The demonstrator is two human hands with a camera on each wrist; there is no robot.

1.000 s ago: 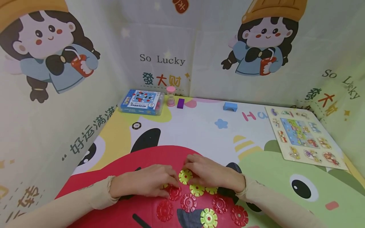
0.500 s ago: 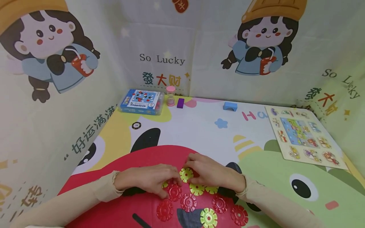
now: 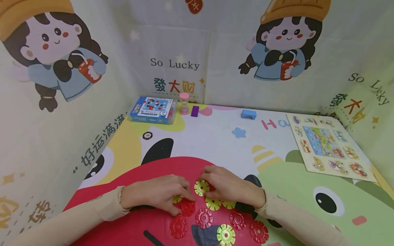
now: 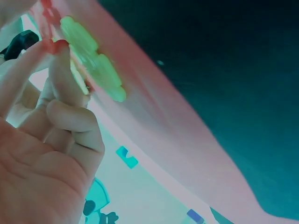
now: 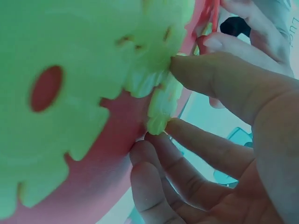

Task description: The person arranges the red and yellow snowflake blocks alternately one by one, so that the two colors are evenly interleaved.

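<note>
In the head view my left hand (image 3: 161, 193) pinches a red notched plastic disc (image 3: 187, 207) between thumb and index finger, its face tilted. Part of a yellow disc (image 3: 176, 199) shows behind those fingers. My right hand (image 3: 227, 184) holds a yellow notched disc (image 3: 198, 188) by its edge; the right wrist view shows thumb and index finger on that disc (image 5: 161, 109). Two more yellow discs (image 3: 213, 205) lie close under the right hand, partly covered; whether they are joined is unclear. Nearer the front are several loose red discs (image 3: 204, 213) and a yellow disc (image 3: 226, 229).
At the back left stand a blue boxed set (image 3: 152, 109), a pink sand timer (image 3: 184, 102) and a purple block (image 3: 195, 111). A black chip (image 3: 147, 135) lies in front of them. Farther right are a blue arch block (image 3: 248, 114) and a wooden puzzle board (image 3: 329, 145).
My left fingers have shifted slightly around the red disc, which now looks more tilted. The right hand stays almost still with the yellow disc.
</note>
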